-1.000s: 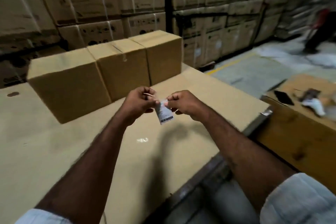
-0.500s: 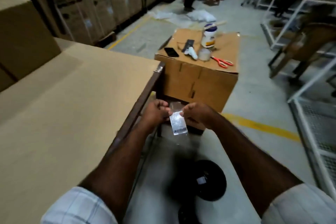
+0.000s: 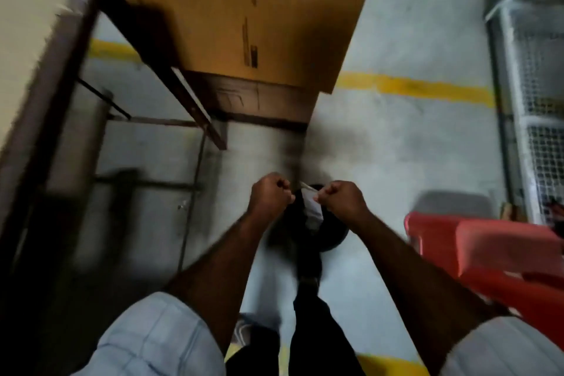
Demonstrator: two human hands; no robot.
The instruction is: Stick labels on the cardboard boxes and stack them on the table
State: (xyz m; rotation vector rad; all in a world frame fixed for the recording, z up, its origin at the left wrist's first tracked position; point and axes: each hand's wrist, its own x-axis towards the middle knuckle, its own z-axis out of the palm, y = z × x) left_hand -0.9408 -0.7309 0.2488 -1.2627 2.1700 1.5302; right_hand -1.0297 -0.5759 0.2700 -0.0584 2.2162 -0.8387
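Label [image 3: 313,211] hung long side down, pinched at its top by the right hand [image 3: 341,197]; the left hand [image 3: 270,195] curled just beside it, its hold too blurred to tell.

no readable text, label [image 3: 313,211] print too blurred

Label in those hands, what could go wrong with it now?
1. The label hangs loose from the right hand's pinch, close beside the left hand. It might curl and stick to itself or to fingers.
2. It is over the floor, not the table. If dropped, it could pick up dirt.
3. The view is blurred by motion, and a red plastic seat stands close on the right. The person could bump it.
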